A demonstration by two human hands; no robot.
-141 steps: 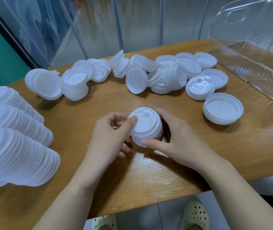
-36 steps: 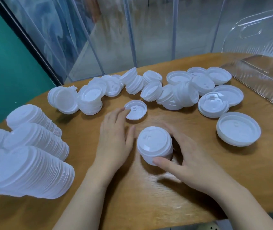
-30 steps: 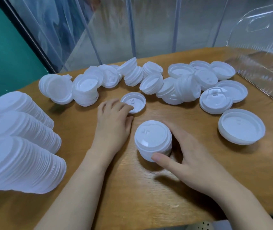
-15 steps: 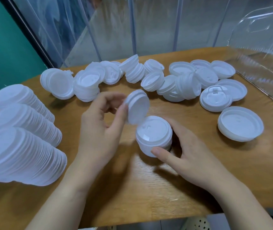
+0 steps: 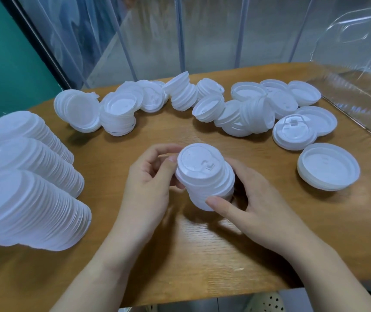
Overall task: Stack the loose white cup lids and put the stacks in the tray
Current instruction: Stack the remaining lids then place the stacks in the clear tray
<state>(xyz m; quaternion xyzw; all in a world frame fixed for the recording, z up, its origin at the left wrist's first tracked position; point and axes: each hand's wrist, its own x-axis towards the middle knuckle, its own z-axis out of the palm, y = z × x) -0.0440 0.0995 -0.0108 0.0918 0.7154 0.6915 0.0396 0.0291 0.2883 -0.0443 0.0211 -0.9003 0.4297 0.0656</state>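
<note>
We hold a short stack of white cup lids (image 5: 206,176) above the middle of the wooden table (image 5: 202,255), our left hand (image 5: 148,185) pinching its top edge and our right hand (image 5: 254,203) curled round its base. Loose lids (image 5: 231,109) crowd the far edge, between us and the clear plastic tray (image 5: 358,77) at the far right. Long finished stacks (image 5: 27,185) lie at the left.
</note>
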